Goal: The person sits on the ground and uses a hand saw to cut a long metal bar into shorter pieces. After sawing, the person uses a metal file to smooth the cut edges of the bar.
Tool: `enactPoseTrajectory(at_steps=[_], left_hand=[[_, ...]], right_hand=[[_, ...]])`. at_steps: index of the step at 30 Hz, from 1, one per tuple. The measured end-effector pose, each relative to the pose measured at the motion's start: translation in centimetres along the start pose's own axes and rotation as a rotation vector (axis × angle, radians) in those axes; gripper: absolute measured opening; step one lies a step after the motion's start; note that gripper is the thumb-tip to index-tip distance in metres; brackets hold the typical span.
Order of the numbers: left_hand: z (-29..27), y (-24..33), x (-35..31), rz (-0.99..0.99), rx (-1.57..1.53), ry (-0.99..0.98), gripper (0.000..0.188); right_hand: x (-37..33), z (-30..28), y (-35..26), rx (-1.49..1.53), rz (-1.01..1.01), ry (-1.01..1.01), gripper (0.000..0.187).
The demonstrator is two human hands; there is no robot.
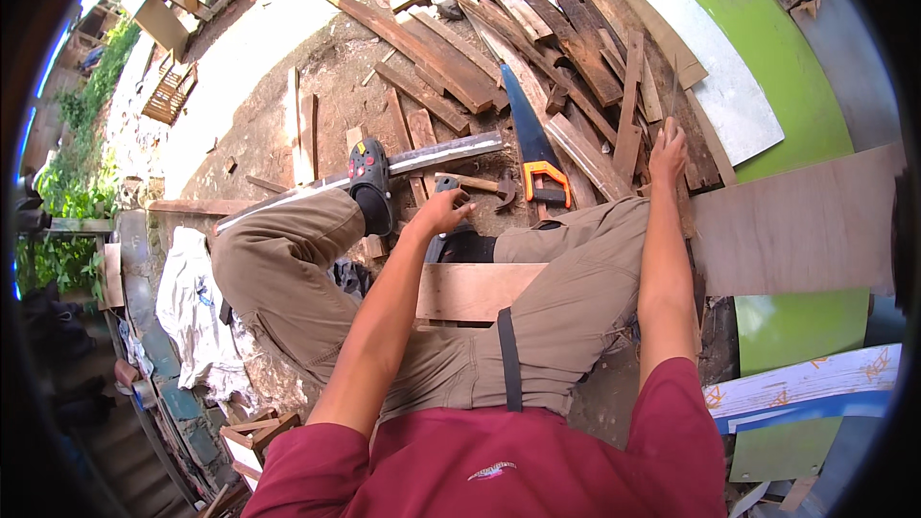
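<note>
My left hand [444,212] hovers over my right shoe, beside the wooden handle of a claw hammer [477,182]. Its fingers are loosely bent and apart, with nothing visible in them. My right hand [669,152] reaches out to the right, over the boards by my knee. Its fingers are pinched together, and a thin, narrow thing [674,96] seems to stick up from them; its kind is too small to tell. Between the hands lies a handsaw [527,120] with a blue blade and an orange and black handle. A long metal-edged bar [432,154] lies across the ground under my left shoe.
Old brown boards [576,48] are heaped ahead, with loose strips [301,134] to the left. Green panels [791,86], a white sheet [715,67] and plywood [791,230] lie on the right. A white cloth [197,302] is at the left, and a plank [470,292] lies between my legs.
</note>
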State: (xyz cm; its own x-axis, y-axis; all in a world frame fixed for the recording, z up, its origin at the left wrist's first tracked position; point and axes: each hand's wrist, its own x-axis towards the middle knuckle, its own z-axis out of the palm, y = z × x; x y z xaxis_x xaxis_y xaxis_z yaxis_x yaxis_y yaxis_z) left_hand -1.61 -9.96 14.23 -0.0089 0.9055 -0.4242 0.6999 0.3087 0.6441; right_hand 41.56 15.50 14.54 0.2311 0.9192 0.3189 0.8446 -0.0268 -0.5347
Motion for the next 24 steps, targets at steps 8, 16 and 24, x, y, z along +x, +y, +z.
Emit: enactPoseTrajectory(at_steps=[8, 16, 24], left_hand=[[-1.1, 1.8, -1.3, 0.046, -0.137, 0.131, 0.043], [1.7, 4.0, 0.1, 0.208, -0.048, 0.042, 0.042], [1.4, 0.9, -1.2, 0.154, -0.058, 0.582, 0.041]], right_hand=[[-2.3, 0.2, -2.2, -0.234, 0.071, -0.233, 0.045], [-3.5, -3.0, -5.1, 0.175, 0.034, 0.079, 0.043], [2.3, -8.9, -16.7, 0.288, -0.365, 0.268, 0.036]])
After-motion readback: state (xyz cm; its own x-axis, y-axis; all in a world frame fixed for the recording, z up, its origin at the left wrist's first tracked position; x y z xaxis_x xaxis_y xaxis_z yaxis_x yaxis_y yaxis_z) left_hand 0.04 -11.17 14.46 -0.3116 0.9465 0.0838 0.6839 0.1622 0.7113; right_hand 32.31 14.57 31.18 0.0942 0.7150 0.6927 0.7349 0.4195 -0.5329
